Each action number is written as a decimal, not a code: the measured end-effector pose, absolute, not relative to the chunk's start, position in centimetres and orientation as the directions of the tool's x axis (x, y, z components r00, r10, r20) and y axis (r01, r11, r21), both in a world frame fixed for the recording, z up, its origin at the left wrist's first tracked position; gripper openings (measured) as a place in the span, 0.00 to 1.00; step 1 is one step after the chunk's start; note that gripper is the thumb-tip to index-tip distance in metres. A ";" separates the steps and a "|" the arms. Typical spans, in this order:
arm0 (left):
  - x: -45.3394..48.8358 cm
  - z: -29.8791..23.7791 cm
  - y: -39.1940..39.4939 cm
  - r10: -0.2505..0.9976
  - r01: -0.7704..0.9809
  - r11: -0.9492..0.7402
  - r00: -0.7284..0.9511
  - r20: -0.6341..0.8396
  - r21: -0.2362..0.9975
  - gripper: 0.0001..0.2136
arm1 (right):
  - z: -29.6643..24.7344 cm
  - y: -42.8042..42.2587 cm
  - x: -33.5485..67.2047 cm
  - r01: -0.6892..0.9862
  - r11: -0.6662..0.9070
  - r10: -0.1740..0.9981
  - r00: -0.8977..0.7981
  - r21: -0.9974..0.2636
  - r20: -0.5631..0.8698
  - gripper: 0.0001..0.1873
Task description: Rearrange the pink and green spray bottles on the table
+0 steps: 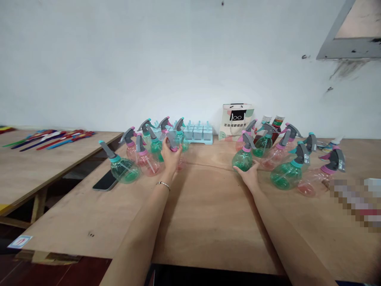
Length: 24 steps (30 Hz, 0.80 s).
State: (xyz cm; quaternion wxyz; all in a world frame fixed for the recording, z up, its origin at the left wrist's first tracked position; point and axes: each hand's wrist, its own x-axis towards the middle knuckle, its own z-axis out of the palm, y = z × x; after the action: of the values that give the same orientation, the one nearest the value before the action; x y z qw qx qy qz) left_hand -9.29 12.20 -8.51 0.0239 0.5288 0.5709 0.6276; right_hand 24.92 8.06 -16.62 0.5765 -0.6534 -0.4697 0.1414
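2 bare arms reach forward over a wooden table [202, 222] toward a pale wall [178, 59]. the left hand [171, 157], with a thin bracelet [163, 184] at its wrist, is curled around the upper part of a red spray bottle [172, 141], just below its gray head and pink collar; the hand hides most of the bottle. this bottle is at the right edge of the left group of spray bottles [149, 163], some with red liquid, some with green.

the right hand [249, 171] is partly closed around the lower body of a green spray bottle [242, 159] with a pink collar, thumb toward the near side. that bottle stands upright at the left edge of the right group of spray bottles [285, 176]. whether either held bottle touches the table, i cannot tell.

between the groups, near the wall, are a light blue ice pop mold [203, 135] and a white paper bag [230, 121] with glasses printed on it. 2 bottles of dark red liquid [278, 124] are beside the bag. a phone [104, 182] lies by the left group's front bottle. on another table [44, 165] at far left lie colored strips [56, 139].
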 end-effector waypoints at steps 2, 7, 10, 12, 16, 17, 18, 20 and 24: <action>-9.3 -9.4 12.1 0.621 0.590 -0.368 -0.419 0.662 0.719 0.34 | -16.7 8.0 24.7 0.455 0.114 0.793 0.494 -0.883 0.357 0.58; -9.5 -12.0 12.6 0.696 0.693 -0.232 -0.372 0.615 0.682 0.42 | -17.4 8.1 24.3 0.476 0.201 0.826 0.388 -0.856 0.410 0.59; -9.3 -13.1 13.1 0.696 0.793 -0.100 -0.376 0.612 0.601 0.42 | -17.8 8.4 24.4 0.489 0.247 0.831 0.337 -0.836 0.443 0.60; -9.3 -13.4 13.2 0.700 0.832 -0.089 -0.340 0.629 0.548 0.40 | -17.8 8.5 24.5 0.503 0.284 0.827 0.302 -0.817 0.474 0.61; -9.2 -13.5 13.1 0.735 0.849 -0.069 -0.312 0.602 0.524 0.36 | -17.4 8.4 24.6 0.575 0.344 0.803 0.230 -0.742 0.550 0.61; -9.1 -13.5 13.0 0.738 0.845 -0.065 -0.318 0.595 0.531 0.36 | -17.2 8.4 24.5 0.596 0.346 0.795 0.223 -0.724 0.564 0.61; -9.1 -13.5 12.9 0.733 0.839 -0.064 -0.328 0.596 0.541 0.37 | -17.1 8.3 24.5 0.612 0.343 0.789 0.223 -0.712 0.572 0.62; -9.0 -13.4 12.6 0.704 0.828 -0.095 -0.336 0.625 0.552 0.39 | -17.0 8.2 24.4 0.628 0.335 0.786 0.225 -0.703 0.576 0.62; -7.5 -13.1 11.5 0.685 0.801 -0.338 -0.150 0.713 0.494 0.38 | -17.0 8.0 24.1 0.584 0.362 0.809 0.191 -0.727 0.556 0.55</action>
State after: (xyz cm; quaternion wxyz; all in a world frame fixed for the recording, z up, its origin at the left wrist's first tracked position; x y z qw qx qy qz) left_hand -7.50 11.54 -13.13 -0.0582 0.6492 0.5723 0.4977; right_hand 24.10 7.95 -16.95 0.5363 -0.5551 -0.6272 0.1046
